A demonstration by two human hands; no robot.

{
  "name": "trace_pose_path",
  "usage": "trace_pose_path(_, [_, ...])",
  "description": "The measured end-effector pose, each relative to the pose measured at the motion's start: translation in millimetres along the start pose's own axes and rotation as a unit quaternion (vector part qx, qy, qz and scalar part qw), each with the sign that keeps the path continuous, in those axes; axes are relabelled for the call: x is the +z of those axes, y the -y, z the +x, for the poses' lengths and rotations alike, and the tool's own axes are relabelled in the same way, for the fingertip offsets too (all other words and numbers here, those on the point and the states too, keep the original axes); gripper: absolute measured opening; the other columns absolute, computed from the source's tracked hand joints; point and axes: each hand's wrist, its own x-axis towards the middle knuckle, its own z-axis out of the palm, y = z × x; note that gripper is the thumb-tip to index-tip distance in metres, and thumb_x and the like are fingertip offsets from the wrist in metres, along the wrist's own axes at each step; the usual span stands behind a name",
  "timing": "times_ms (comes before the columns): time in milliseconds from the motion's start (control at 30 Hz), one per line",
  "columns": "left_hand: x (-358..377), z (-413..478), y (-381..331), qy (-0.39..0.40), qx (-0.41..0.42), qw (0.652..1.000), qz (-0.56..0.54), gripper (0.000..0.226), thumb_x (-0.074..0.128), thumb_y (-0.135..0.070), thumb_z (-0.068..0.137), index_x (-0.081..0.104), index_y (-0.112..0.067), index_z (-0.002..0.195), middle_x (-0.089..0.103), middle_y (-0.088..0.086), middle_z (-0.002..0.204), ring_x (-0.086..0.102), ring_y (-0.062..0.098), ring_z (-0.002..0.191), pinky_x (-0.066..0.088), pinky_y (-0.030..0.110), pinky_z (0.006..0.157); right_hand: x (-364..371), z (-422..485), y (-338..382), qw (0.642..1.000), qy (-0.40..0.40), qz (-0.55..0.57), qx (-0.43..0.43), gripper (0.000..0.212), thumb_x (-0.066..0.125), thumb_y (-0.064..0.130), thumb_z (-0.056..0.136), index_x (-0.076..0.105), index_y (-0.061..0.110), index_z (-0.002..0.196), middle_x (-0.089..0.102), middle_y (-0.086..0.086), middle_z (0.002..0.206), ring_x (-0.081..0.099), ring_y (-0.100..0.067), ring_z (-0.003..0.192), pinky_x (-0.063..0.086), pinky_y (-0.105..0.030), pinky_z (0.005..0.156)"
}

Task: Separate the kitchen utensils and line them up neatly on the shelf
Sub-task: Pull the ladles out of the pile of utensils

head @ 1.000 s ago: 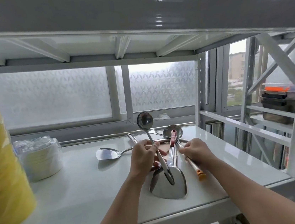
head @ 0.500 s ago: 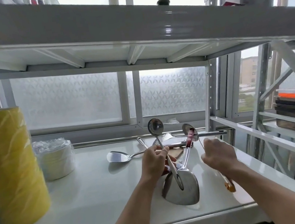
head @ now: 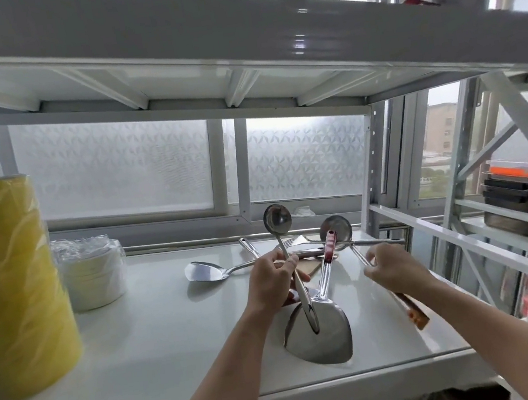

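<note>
A pile of steel utensils lies on the white shelf. My left hand is shut on a steel ladle, holding it tilted with the bowl up and the handle end down over a large spatula that has a dark red handle. My right hand grips a second ladle by its shaft; the orange-brown handle end sticks out below my wrist. A smaller steel turner lies flat to the left. A fork and other handles cross behind my hands, partly hidden.
A tall yellow wrapped roll stands at the left. Beside it sits a wrapped stack of white bowls. An upright post bounds the shelf at the right. Dark containers rest on the neighbouring rack. Another shelf hangs close overhead.
My right hand has carried the orange-handled ladle to the right, away from the pile. The left hand keeps the raised ladle in about the same place. The camera view shifted.
</note>
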Motion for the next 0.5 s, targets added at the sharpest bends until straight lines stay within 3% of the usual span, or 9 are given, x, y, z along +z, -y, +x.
trace_pose_path(100, [0.7, 0.2, 2.0, 0.004, 0.004, 1.000, 0.011, 0.019, 0.060, -0.019, 0.100, 0.062, 0.001, 0.101, 0.078, 0.012, 0.075, 0.074, 0.039, 0.067, 0.049, 0.026, 0.045, 3.5, -4.2, 0.5, 0.978, 0.068, 0.185, 0.064, 0.023, 0.067, 0.017, 0.090, 0.073, 0.003, 0.072, 0.065, 0.000, 0.059, 0.055, -0.013, 0.053, 0.044, -0.027, 0.055])
trace_pose_path(200, [0.7, 0.2, 3.3, 0.008, 0.006, 1.000, 0.018, 0.020, 0.060, -0.019, 0.100, 0.061, 0.001, 0.104, 0.078, 0.011, 0.074, 0.074, 0.041, 0.068, 0.051, 0.028, 0.048, 10.6, -6.4, -2.5, 0.960, 0.090, 0.250, 0.085, 0.028, 0.068, 0.021, 0.092, 0.074, -0.003, 0.079, 0.059, -0.004, 0.060, 0.047, -0.014, 0.052, 0.035, -0.024, 0.051])
trace_pose_path(300, [-0.1, 0.8, 4.8, 0.013, 0.010, 1.000, 0.021, 0.020, 0.060, -0.019, 0.101, 0.061, 0.001, 0.104, 0.078, 0.012, 0.074, 0.075, 0.041, 0.069, 0.053, 0.034, 0.053, 13.9, -1.8, -3.9, 0.979, 0.099, 0.171, 0.054, 0.029, 0.067, 0.027, 0.092, 0.076, 0.001, 0.082, 0.067, -0.006, 0.063, 0.055, -0.013, 0.055, 0.040, -0.025, 0.053])
trace_pose_path(400, [-1.1, 0.1, 5.1, 0.012, 0.009, 1.000, 0.021, 0.019, 0.060, -0.019, 0.101, 0.062, 0.000, 0.103, 0.078, 0.012, 0.075, 0.075, 0.040, 0.069, 0.053, 0.033, 0.052, 13.7, 10.2, -11.5, 0.996, 0.035, 0.079, 0.020, 0.026, 0.062, 0.029, 0.092, 0.076, 0.010, 0.081, 0.076, -0.005, 0.076, 0.069, -0.017, 0.072, 0.052, -0.029, 0.066])
trace_pose_path(433, [-1.2, -0.3, 5.0, 0.011, 0.008, 1.000, 0.020, 0.019, 0.060, -0.019, 0.101, 0.062, 0.000, 0.102, 0.078, 0.013, 0.075, 0.075, 0.040, 0.068, 0.053, 0.032, 0.052, 13.8, 14.6, -16.1, 0.998, -0.008, 0.054, 0.021, 0.022, 0.060, 0.026, 0.092, 0.077, 0.012, 0.093, 0.076, -0.008, 0.091, 0.070, -0.022, 0.086, 0.054, -0.033, 0.077])
trace_pose_path(500, [-1.3, -0.7, 5.1, 0.011, 0.006, 1.000, 0.021, 0.018, 0.060, -0.019, 0.101, 0.062, -0.001, 0.102, 0.078, 0.013, 0.075, 0.075, 0.040, 0.068, 0.053, 0.031, 0.051, 14.1, 23.1, -27.7, 0.998, -0.057, -0.023, 0.030, 0.034, 0.056, 0.019, 0.092, 0.066, 0.015, 0.124, 0.068, -0.010, 0.119, 0.061, -0.030, 0.113, 0.051, -0.041, 0.092])
